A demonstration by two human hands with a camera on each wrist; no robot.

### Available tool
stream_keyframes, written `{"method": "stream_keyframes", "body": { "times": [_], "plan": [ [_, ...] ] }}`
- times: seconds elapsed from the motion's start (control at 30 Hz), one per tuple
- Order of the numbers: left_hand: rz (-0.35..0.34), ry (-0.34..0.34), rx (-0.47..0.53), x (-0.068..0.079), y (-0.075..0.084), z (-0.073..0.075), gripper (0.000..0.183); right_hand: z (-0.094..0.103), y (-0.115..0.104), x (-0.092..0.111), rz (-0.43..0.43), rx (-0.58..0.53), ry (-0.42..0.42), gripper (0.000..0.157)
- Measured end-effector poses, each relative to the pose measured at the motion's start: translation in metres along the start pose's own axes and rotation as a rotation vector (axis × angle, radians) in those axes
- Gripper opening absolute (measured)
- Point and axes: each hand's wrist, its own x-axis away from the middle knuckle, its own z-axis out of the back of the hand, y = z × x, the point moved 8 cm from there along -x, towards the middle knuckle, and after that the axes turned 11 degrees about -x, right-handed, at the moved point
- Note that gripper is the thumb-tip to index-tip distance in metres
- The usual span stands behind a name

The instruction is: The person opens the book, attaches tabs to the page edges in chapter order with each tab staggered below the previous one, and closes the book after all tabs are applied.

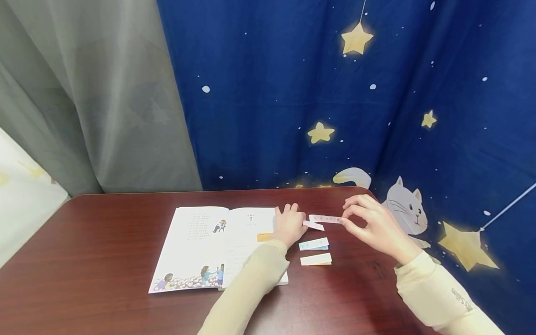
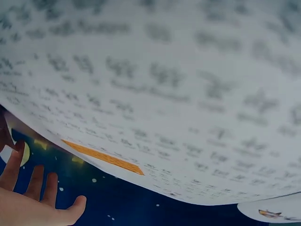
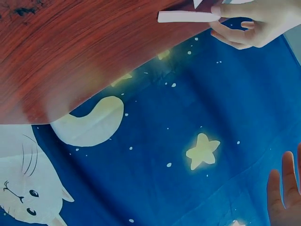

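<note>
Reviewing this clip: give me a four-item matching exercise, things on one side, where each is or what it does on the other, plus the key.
1. Right hand
2. Orange strip
3. Blue-edged folded slip
4. Gray cat

A. On the blue curtain
B. On the open book's right-hand page
C. Holding a paper strip's end
D. On the table, right of the book

Pairs: 1-C, 2-B, 3-D, 4-A

I see an orange strip (image 1: 264,237), white-paged book (image 1: 184,258), red-brown table (image 1: 92,260) and, far right, a yellow-starred blue curtain (image 1: 268,102).
</note>
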Motion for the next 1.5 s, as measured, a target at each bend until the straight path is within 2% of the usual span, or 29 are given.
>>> {"method": "stream_keyframes", "body": {
  "times": [0.2, 0.4, 0.73, 0.87, 1.07, 1.23, 1.33, 1.5],
  "plan": [
    [0.017, -0.060, -0.067, 0.001, 0.001, -0.009, 0.029, -0.003, -0.001, 0.001, -0.016, -0.012, -0.012, 0.010],
    [0.027, -0.081, -0.098, 0.002, 0.000, -0.014, 0.028, -0.006, -0.003, 0.001, -0.008, -0.002, -0.009, 0.009],
    [0.023, -0.083, -0.113, 0.006, -0.002, -0.012, 0.027, -0.009, -0.004, 0.000, -0.017, -0.013, -0.013, 0.009],
    [0.024, -0.073, -0.085, 0.008, -0.007, -0.005, 0.030, -0.009, -0.003, -0.001, -0.025, -0.020, -0.019, 0.009],
    [0.010, -0.004, 0.009, 0.008, -0.024, 0.019, 0.028, -0.007, -0.003, -0.007, -0.022, -0.011, -0.015, 0.009],
    [0.001, 0.032, 0.101, 0.013, -0.047, 0.037, 0.027, -0.011, -0.001, -0.012, -0.022, 0.004, -0.015, 0.012],
    [0.002, 0.062, 0.156, 0.020, -0.063, 0.045, 0.026, -0.017, 0.005, -0.015, -0.073, -0.009, -0.033, 0.013],
    [-0.010, 0.128, 0.195, 0.036, -0.086, 0.051, 0.024, -0.030, 0.017, -0.014, -0.174, -0.071, -0.075, 0.014]
  ]
}}
